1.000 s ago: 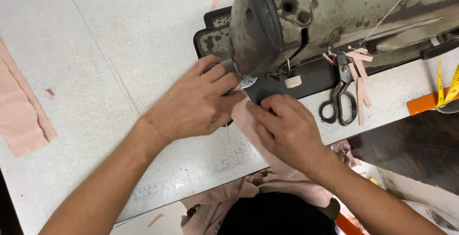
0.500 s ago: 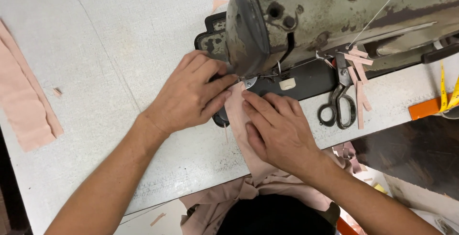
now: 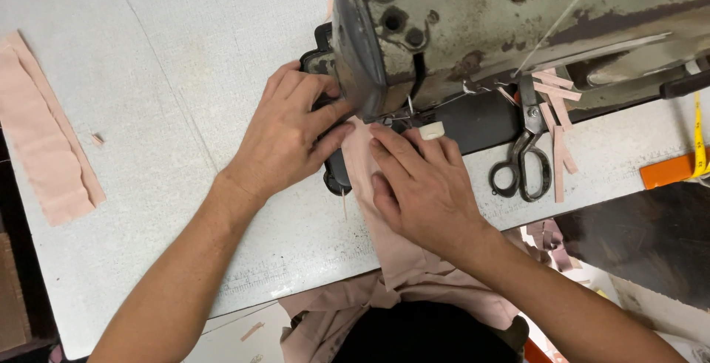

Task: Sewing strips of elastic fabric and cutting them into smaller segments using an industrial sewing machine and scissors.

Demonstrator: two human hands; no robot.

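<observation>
Here we press both hands flat on a strip of pale pink fabric [image 3: 370, 208] that runs from our lap up over the edge of the grey table [image 3: 148, 75] and under the head of an old grey-green sewing machine [image 3: 473, 30]. Our left hand [image 3: 288, 141] lies on the fabric's left edge, fingers stretched out and close together, the fingertips just beside the foot of the machine. Our right hand [image 3: 421, 185] rests palm down on the fabric just right of it, fingers spread a little and pointing toward the needle area; neither hand pinches anything. The two hands lie side by side, nearly touching at the fingertips. Right of the right hand, black scissors [image 3: 523, 157] lie on the table beside the machine, with thin pink scraps [image 3: 556, 123] around them. Far to the left, well apart from the hands, another pink strip [image 3: 44, 134] lies on the table. An orange block [image 3: 665, 171] sits at the right edge.
</observation>
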